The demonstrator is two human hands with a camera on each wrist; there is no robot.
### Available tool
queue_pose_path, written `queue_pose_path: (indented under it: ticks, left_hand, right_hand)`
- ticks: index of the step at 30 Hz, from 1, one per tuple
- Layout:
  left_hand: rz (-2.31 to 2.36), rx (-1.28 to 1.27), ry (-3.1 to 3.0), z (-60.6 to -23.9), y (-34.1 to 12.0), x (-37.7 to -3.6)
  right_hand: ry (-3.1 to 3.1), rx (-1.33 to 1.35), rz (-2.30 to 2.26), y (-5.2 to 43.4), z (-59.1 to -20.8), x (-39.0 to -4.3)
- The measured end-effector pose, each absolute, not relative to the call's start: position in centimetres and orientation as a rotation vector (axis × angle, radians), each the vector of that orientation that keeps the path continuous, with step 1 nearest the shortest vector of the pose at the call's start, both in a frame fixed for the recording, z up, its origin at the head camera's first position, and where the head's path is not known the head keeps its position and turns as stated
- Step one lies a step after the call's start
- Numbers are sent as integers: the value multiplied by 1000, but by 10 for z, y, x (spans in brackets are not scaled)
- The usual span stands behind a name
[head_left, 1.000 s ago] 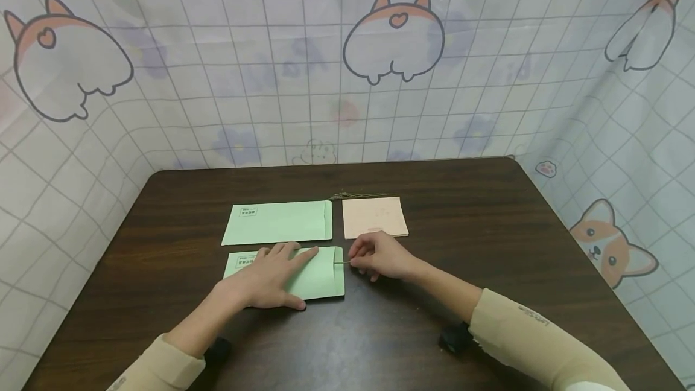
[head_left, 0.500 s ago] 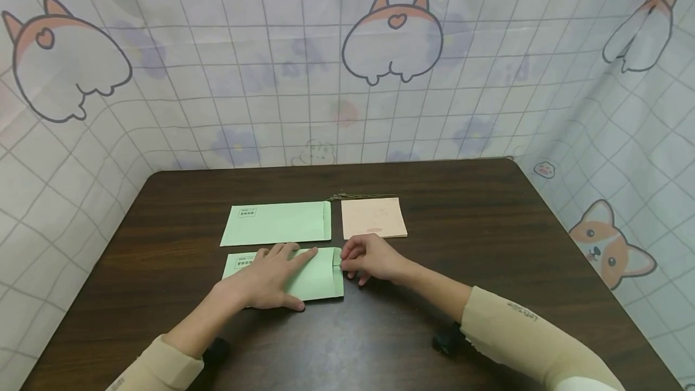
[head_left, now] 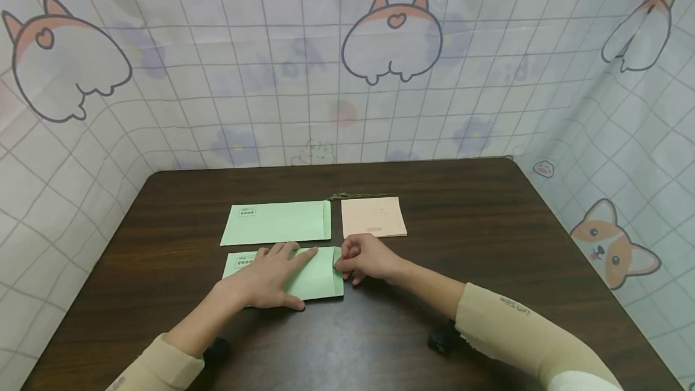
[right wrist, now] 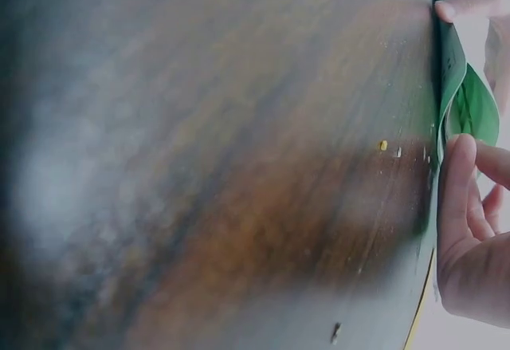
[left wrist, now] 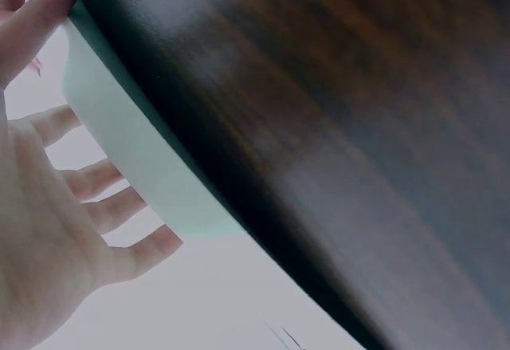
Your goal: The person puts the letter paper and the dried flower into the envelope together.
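A light green envelope (head_left: pixel 320 276) lies on the near part of the table, its mouth facing right. My left hand (head_left: pixel 266 282) rests spread on top of it, the thumb at the near edge; the left wrist view shows the fingers (left wrist: pixel 151 246) extended over the paper. At the mouth, my right hand (head_left: pixel 371 258) keeps a pinch on the end of a thin dried flower stem, which the fingers now hide. In the right wrist view the thumb and fingertips (right wrist: pixel 460 151) are right at the gaping opening, with dark thin lines inside the green interior (right wrist: pixel 474 107).
Behind lies a second green envelope (head_left: pixel 279 225). To its right is a small stack of pale pink cards (head_left: pixel 374 216), with dried flower sprigs (head_left: pixel 343 196) along their far edge. Tiny crumbs (right wrist: pixel 383 145) dot the dark wooden table (head_left: pixel 461 216). A patterned curtain (head_left: pixel 304 101) surrounds the table.
My right hand has moved left up to the envelope's mouth, and the stem that showed between fingers and envelope has slid in out of sight. The left hand has stayed put.
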State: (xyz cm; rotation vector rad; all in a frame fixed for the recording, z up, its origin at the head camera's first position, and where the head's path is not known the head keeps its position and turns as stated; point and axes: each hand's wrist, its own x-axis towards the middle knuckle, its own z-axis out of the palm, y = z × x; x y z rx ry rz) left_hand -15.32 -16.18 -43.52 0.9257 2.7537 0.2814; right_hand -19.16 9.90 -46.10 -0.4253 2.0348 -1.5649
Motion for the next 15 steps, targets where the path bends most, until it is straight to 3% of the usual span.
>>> queue_pose_path:
  ticks: [15]
  left_hand:
    - [263, 917, 2745, -435, -161, -153]
  right_hand:
    - [1990, -433, -1578, 91, -462, -193]
